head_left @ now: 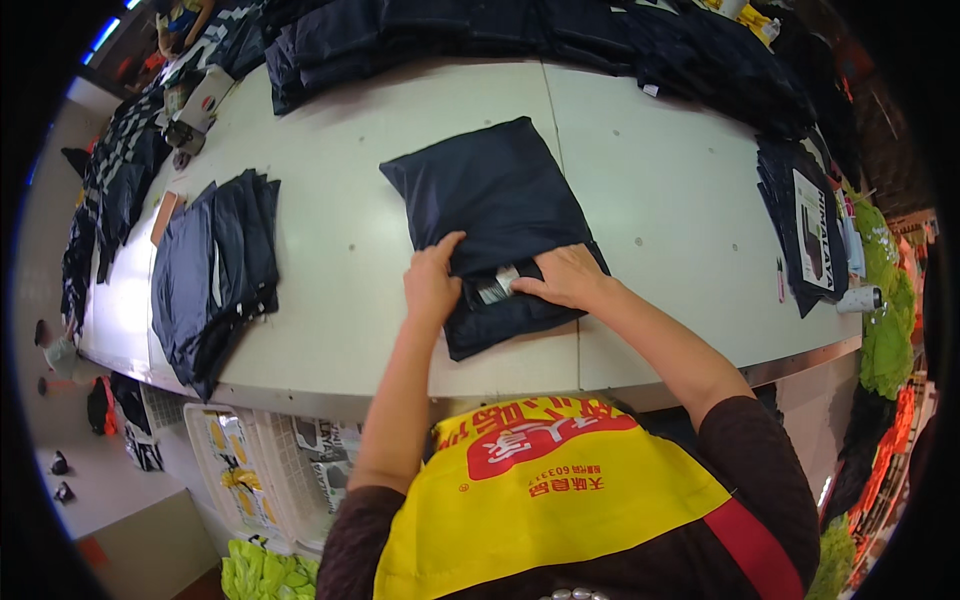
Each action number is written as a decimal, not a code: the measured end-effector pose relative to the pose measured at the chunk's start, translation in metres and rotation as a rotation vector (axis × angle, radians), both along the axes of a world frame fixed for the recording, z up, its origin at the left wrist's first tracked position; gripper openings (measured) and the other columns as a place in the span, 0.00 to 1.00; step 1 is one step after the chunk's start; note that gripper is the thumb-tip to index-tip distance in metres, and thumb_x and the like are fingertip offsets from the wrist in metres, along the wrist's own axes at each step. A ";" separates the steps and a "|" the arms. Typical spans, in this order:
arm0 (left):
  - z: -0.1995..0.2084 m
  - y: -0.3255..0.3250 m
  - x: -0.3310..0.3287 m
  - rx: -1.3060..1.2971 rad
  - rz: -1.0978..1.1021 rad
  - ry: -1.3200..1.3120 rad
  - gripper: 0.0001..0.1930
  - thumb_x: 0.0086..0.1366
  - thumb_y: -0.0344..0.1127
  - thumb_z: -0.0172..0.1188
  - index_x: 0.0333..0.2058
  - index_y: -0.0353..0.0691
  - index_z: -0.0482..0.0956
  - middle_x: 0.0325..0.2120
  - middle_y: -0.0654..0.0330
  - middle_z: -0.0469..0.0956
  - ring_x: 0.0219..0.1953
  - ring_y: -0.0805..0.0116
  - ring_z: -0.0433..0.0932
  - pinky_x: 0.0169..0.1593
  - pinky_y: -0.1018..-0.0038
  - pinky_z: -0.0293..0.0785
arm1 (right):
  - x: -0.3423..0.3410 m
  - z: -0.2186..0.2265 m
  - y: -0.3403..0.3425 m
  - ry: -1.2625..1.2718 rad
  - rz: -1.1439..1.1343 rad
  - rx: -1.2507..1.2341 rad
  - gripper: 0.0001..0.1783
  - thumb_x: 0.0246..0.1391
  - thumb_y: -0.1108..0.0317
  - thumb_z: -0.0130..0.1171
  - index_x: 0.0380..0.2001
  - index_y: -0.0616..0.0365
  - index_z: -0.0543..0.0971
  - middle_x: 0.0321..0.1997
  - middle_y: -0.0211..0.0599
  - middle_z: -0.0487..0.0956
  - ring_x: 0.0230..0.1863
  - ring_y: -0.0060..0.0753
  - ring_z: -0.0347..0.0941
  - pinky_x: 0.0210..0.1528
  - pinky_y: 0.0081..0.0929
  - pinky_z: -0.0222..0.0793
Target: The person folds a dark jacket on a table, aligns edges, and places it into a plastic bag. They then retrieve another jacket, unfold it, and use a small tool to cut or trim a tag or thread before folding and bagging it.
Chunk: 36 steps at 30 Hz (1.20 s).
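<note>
In front of me a folded dark navy garment (pixel 495 200) lies on the white table (pixel 340 330), turned slightly askew. A fold gapes near its close end, and a small white label (pixel 498 285) shows inside. My left hand (pixel 432 282) rests at the garment's left edge, its index finger stretched over the upper layer and the thumb apart from it. At the right edge, my right hand (pixel 570 277) grips the garment: the fingers go partly out of sight at the fold, and the thumb points at the label.
Stacks of dark folded garments stand on the left (pixel 215 280), the right (pixel 795 220) and along the far edge (pixel 450 35). A pen (pixel 780 280) and a white roll (pixel 860 299) lie near the right stack. Below the table's edge stands a white plastic basket (pixel 285 480).
</note>
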<state>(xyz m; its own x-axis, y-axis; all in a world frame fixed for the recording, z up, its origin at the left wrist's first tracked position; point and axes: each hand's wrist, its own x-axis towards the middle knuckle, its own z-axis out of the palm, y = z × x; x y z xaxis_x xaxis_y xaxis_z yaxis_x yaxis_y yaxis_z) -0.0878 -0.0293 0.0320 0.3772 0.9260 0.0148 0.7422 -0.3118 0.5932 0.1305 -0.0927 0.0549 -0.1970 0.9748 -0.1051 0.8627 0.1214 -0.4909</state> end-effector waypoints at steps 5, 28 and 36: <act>-0.001 -0.005 -0.012 0.127 -0.063 -0.191 0.30 0.42 0.20 0.55 0.49 0.48 0.74 0.25 0.54 0.71 0.34 0.53 0.71 0.41 0.65 0.69 | -0.022 0.003 -0.036 -0.328 0.339 0.390 0.41 0.39 0.37 0.60 0.55 0.48 0.70 0.40 0.44 0.73 0.42 0.47 0.69 0.45 0.39 0.64; -0.059 -0.090 -0.030 0.582 -0.153 -0.098 0.15 0.55 0.38 0.59 0.40 0.37 0.75 0.39 0.53 0.76 0.38 0.53 0.73 0.48 0.57 0.67 | -0.051 0.005 -0.005 -0.342 0.215 0.305 0.32 0.36 0.66 0.63 0.49 0.57 0.66 0.35 0.46 0.73 0.35 0.51 0.75 0.37 0.41 0.71; -0.041 -0.058 0.017 0.539 -0.171 0.245 0.22 0.55 0.50 0.58 0.43 0.41 0.77 0.42 0.56 0.74 0.47 0.58 0.69 0.50 0.61 0.63 | -0.028 0.019 0.030 -0.257 0.228 0.221 0.26 0.43 0.73 0.53 0.50 0.58 0.65 0.35 0.51 0.75 0.35 0.54 0.75 0.37 0.44 0.72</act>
<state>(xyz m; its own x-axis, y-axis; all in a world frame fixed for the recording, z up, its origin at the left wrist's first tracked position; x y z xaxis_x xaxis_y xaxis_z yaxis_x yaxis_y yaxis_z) -0.0710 -0.0870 -0.0093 0.5713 0.7385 0.3580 0.7500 -0.6469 0.1376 0.1020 -0.0631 0.0735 -0.4054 0.9137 0.0281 0.8925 0.4023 -0.2038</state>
